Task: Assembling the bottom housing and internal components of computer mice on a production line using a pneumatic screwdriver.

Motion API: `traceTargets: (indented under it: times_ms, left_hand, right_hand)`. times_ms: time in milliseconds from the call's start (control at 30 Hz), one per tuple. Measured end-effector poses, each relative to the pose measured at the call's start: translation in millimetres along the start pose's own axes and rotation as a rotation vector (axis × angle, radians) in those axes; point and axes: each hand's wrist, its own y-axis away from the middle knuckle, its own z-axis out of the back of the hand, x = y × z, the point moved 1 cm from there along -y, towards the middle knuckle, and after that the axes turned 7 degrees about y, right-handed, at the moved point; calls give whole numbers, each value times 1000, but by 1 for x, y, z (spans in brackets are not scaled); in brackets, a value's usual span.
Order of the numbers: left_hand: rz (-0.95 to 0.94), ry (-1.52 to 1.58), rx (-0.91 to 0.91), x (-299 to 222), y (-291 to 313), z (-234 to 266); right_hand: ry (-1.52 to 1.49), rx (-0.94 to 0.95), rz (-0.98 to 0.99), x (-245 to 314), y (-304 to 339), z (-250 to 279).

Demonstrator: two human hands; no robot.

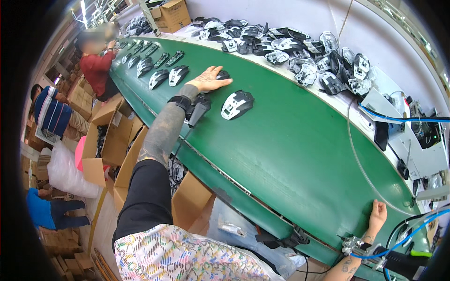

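Observation:
My left hand (206,80) reaches far across the green belt, palm down. Its thumb and fingers span a dark computer mouse shell (223,75), most of which the hand covers. Just right of it lies a white and black mouse shell (236,105), apart from the hand. At the right, near the belt's edge, my right hand (377,217) rests low with curled fingers; whatever they hold, if anything, is hidden. A dark device (198,110) is strapped at my left wrist, and a metal and black one (354,246) at my right.
Along the back ledge lies a heap of mouse shells (286,44). More shells (158,78) stand in rows at the far left of the belt (281,154). Cartons (190,194) stand below its front edge. Blue cables (403,118) and a machine hang at right. A person (96,70) works far left.

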Motion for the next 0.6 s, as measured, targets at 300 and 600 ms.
traceTargets:
  times_ms: [300, 600]
  left_hand:
    - [-392, -199, -338, -108, 86, -74]
    - [-354, 41, -161, -85, 102, -51]
  right_hand:
    - [78, -19, 4, 12, 4, 7]
    - [-105, 97, 18, 10, 1, -9]
